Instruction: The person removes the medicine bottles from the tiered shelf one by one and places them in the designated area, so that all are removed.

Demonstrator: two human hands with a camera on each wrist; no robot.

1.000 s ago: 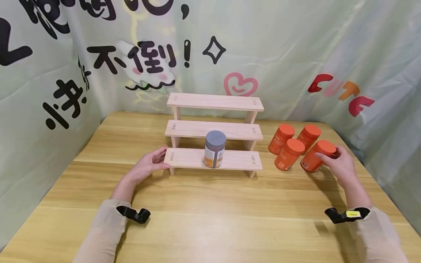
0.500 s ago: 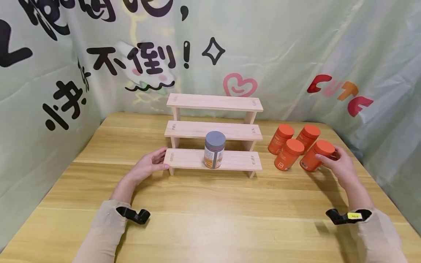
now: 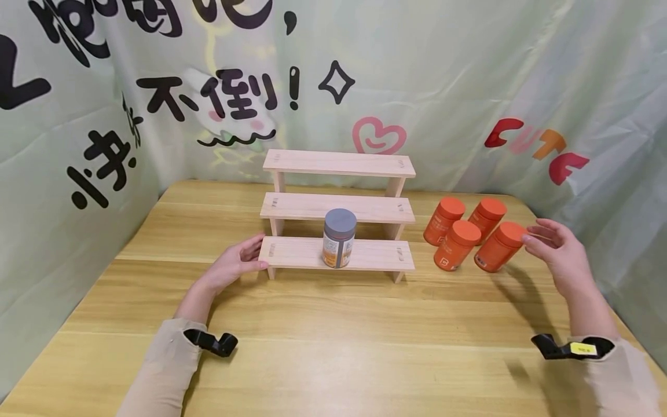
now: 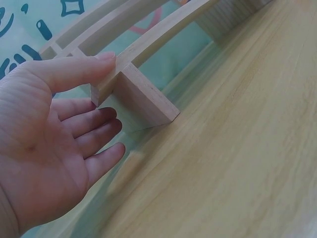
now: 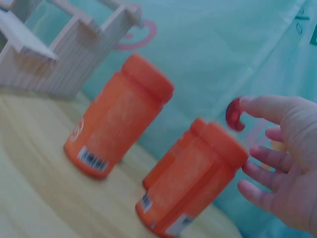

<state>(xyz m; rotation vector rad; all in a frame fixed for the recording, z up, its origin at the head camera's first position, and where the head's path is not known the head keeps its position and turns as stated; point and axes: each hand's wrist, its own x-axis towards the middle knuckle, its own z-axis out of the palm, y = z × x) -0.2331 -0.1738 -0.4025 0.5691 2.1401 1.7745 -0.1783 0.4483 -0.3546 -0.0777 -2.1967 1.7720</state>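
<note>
A three-step wooden shelf (image 3: 297,247) stands mid-table in the head view. My left hand (image 3: 231,266) holds the left end of its lowest step, thumb (image 4: 84,72) along the front edge and fingers around the end. On that step a jar with a grey-blue lid (image 3: 340,238) stands upright. To the right several orange bottles with orange lids are grouped on the table, the nearest right bottle (image 3: 499,248) among them. Just right of that bottle is my right hand (image 3: 563,258), its fingers spread and holding nothing. The right wrist view shows its fingers beside the bottle's lid (image 5: 225,144).
Other orange bottles stand close by: a front-left one (image 3: 457,246) and two behind, at left (image 3: 443,221) and right (image 3: 487,216). A printed curtain (image 3: 443,87) hangs behind the wooden table (image 3: 333,341) and along both sides.
My right hand has let go of the nearest right orange bottle and moved to the right, its fingers opening. The left hand has stayed at the shelf's end.
</note>
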